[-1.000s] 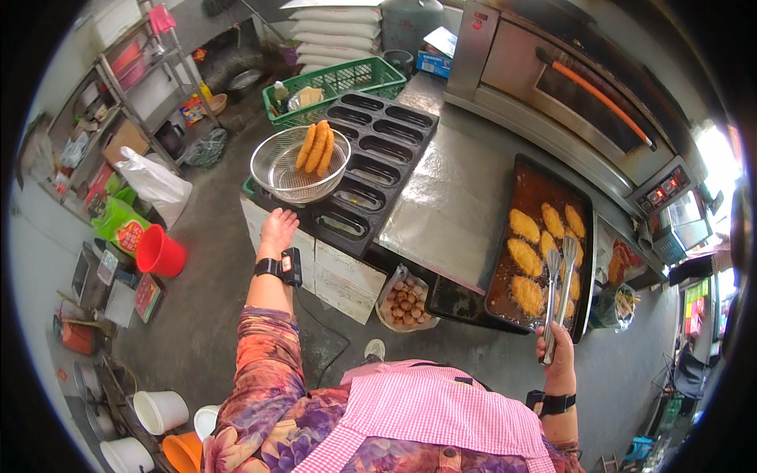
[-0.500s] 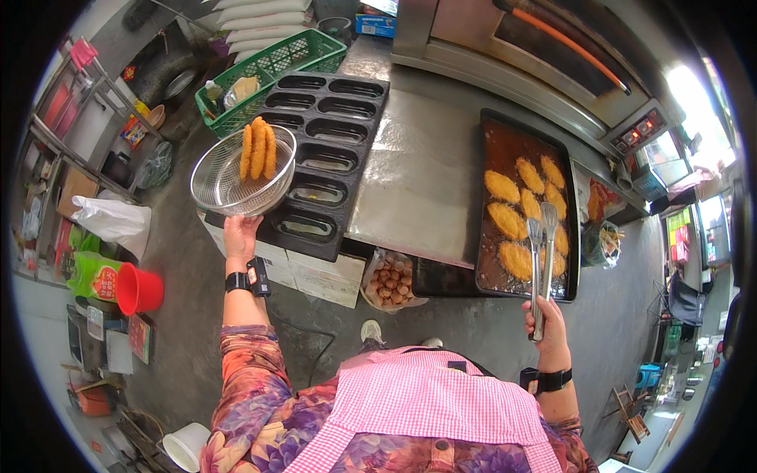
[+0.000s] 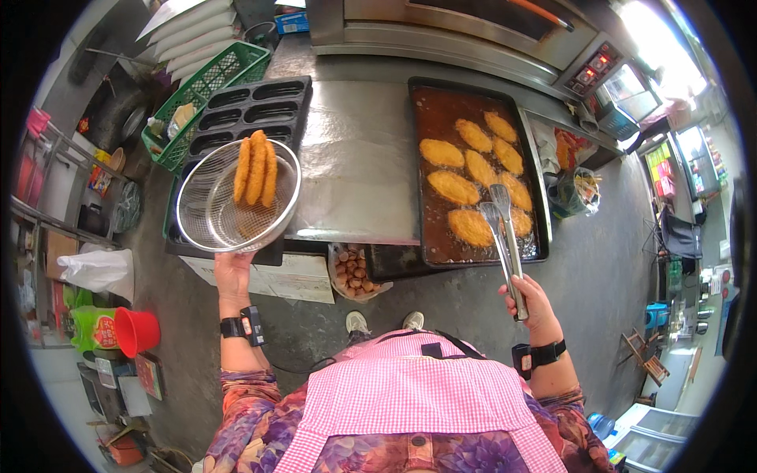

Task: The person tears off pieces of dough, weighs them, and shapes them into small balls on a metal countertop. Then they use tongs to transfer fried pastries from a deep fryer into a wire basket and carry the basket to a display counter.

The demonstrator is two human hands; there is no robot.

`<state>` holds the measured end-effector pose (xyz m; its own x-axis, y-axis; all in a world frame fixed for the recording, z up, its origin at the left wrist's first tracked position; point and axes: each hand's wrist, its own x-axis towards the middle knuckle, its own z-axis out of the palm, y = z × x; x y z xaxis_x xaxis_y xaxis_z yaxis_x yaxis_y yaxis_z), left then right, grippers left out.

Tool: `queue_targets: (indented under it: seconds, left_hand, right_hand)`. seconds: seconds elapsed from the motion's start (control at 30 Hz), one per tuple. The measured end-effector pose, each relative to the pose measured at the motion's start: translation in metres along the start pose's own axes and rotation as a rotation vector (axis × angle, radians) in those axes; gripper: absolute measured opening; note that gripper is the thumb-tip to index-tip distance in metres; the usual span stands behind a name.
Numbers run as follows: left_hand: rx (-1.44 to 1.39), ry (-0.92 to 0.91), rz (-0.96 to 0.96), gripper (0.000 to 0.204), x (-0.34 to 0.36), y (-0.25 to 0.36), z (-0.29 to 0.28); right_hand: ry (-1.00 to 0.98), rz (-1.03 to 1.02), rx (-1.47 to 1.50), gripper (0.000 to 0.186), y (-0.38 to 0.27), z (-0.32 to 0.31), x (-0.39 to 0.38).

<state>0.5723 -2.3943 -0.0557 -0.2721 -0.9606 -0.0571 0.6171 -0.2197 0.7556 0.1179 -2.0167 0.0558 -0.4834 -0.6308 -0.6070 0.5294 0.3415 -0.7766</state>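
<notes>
My left hand (image 3: 233,276) grips the near side of a round wire-mesh strainer (image 3: 206,206), holding it over the black mould tray. Three golden, crumb-coated pieces (image 3: 255,169) stand side by side inside it. On the right, my right hand (image 3: 535,303) is closed around metal tongs (image 3: 508,260), whose tips are apart and reach over a dark rectangular pan (image 3: 544,213). Several flat oval crumbed pieces (image 3: 453,188) lie there in brown, bubbling oil. The tong tips are by the near-right pieces, and nothing is clearly pinched between them.
The black mould tray (image 3: 276,110) lies left on the metal worktop (image 3: 355,158), beside a green plastic basket (image 3: 236,67). An oven (image 3: 473,39) stands behind. Below the near edge are a bag of eggs (image 3: 352,272) and a white box (image 3: 296,277). A red bucket (image 3: 136,331) stands on the left.
My view has swung right, so the worktop and pan appear farther left. The strainer has moved rightward over the mould tray. The tongs stay above the near-right pieces.
</notes>
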Motion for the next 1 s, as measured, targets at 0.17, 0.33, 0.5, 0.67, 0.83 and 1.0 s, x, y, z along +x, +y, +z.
queue_targets:
  seconds: [0.17, 0.33, 0.5, 0.67, 0.83, 1.0]
  left_hand:
    - [-0.082, -0.049, -0.116, 0.040, -0.003, -0.050, 0.048]
    - [-0.104, -0.101, -0.215, 0.034, 0.004, -0.102, 0.074]
    - [-0.089, -0.044, -0.240, 0.012, 0.010, -0.140, 0.088]
    - [-0.081, -0.017, -0.231, 0.019, 0.015, -0.160, 0.088]
    - [-0.036, -0.048, -0.290, 0.031, 0.018, -0.154, 0.088]
    - [0.054, -0.045, -0.383, 0.018, 0.008, -0.138, 0.106]
  right_hand:
    - [0.012, 0.131, 0.023, 0.019, 0.000, -0.026, -0.013]
    - [-0.084, 0.328, 0.114, 0.029, 0.002, -0.046, -0.023]
    - [-0.163, 0.452, 0.191, 0.030, 0.010, -0.050, -0.002]
    - [-0.114, 0.364, 0.230, 0.021, 0.034, -0.042, 0.019]
    - [-0.025, 0.201, 0.238, 0.011, 0.060, -0.033, 0.033]
    - [-0.029, 0.144, 0.210, 0.013, 0.058, -0.034, 0.026]
